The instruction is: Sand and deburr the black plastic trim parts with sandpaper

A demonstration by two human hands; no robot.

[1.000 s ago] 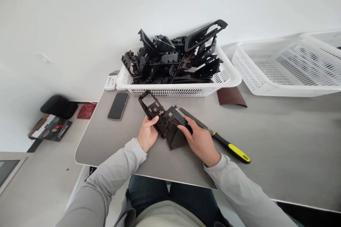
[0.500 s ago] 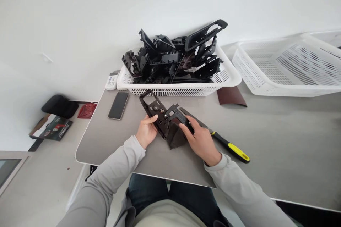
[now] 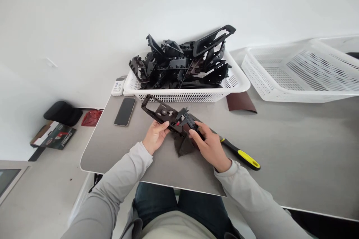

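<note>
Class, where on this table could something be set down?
Widest: the right side of the table, from the yellow-handled file to the right-hand white basket. Smaller: the left front corner, below the phone. Crowded: the middle, where left hand, right hand, dark frame, caliper and dark sheet bunch before the full basket.

Plain white wall point(image 3: 112, 15); grey table point(image 3: 303, 149); pale, seemingly smooth floor point(image 3: 50, 186).

Two hands point(image 3: 155, 136), one caliper point(image 3: 190, 121), one phone point(image 3: 125, 112), one file point(image 3: 241, 155)
</note>
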